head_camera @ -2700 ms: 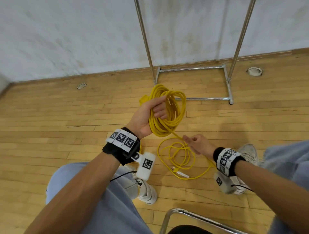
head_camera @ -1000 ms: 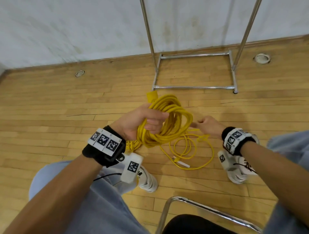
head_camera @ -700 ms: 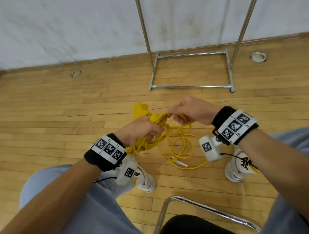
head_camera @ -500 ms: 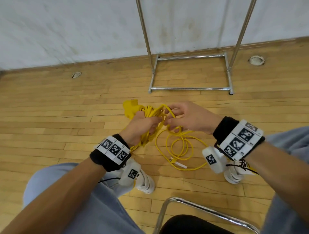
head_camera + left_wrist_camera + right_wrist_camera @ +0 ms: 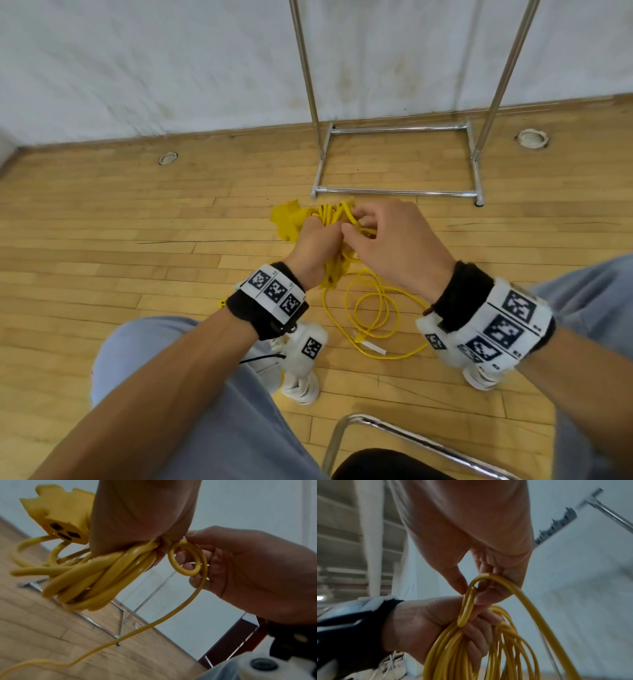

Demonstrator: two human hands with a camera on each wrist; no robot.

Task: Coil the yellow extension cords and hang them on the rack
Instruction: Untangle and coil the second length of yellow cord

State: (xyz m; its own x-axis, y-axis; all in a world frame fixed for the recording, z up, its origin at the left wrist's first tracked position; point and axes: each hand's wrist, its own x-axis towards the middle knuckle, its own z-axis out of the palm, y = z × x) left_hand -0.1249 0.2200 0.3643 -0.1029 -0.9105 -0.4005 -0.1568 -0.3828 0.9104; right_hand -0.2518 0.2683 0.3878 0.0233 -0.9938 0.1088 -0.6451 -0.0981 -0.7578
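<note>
My left hand (image 5: 317, 240) grips a bundle of coiled yellow extension cord (image 5: 96, 577) in front of me, above the wooden floor. The cord's yellow socket end (image 5: 287, 221) sticks out to the left of that fist. My right hand (image 5: 370, 226) is pressed against the left one and pinches a small loop of the same cord (image 5: 496, 580) between thumb and fingers. From there a loose strand (image 5: 180, 609) drops to several slack turns on the floor (image 5: 373, 308), which end at the plug (image 5: 368, 342). The metal rack (image 5: 397, 192) stands by the wall, beyond both hands.
I sit on a chair with a chrome frame (image 5: 394, 428), knees apart, white shoes (image 5: 301, 387) on the floor beside the slack cord. Round floor sockets (image 5: 168, 158) lie near the white wall. A dark red piece of furniture (image 5: 231, 639) shows at the right in the left wrist view.
My right hand rose from beside the coil with a loop of cord and joined my left hand. The bundle moved slightly away from me, towards the rack's base.
</note>
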